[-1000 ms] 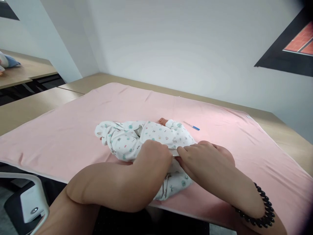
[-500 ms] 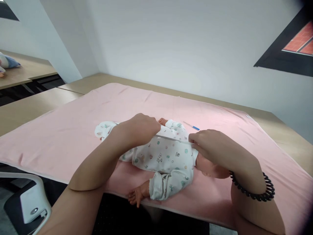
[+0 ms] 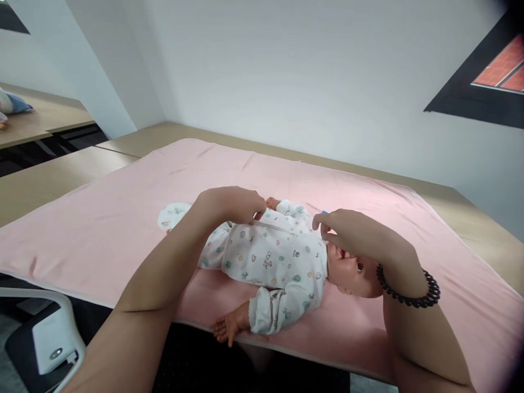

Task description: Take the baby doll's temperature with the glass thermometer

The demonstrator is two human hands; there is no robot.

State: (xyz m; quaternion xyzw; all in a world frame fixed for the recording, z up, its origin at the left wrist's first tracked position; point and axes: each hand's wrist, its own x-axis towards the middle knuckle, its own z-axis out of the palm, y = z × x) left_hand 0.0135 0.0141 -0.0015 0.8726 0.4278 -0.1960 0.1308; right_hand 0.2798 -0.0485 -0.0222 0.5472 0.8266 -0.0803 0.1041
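A baby doll [image 3: 356,273] lies on its back on a pink blanket [image 3: 123,229], its head to the right and legs to the left. It wears a white wrap-front top [image 3: 274,254] printed with small green and brown figures, closed over its belly. My left hand [image 3: 235,204] hovers at the top's lower front edge, fingers loosely bent and holding nothing that I can see. Above the collar is my right hand [image 3: 352,229], fingers bent and apart, empty, hiding part of the doll's face. A dark coiled band [image 3: 409,297] circles my right wrist.
Behind the doll lies a thin stick with a blue end [image 3: 325,212], partly hidden by my right hand. The blanket covers a wooden table [image 3: 470,218] against a white wall. A white-framed chair [image 3: 61,333] stands at the lower left.
Both hands have let go of the top's front edge, which now lies flatter on the doll. My right fingers have spread, and more of the doll's face shows.
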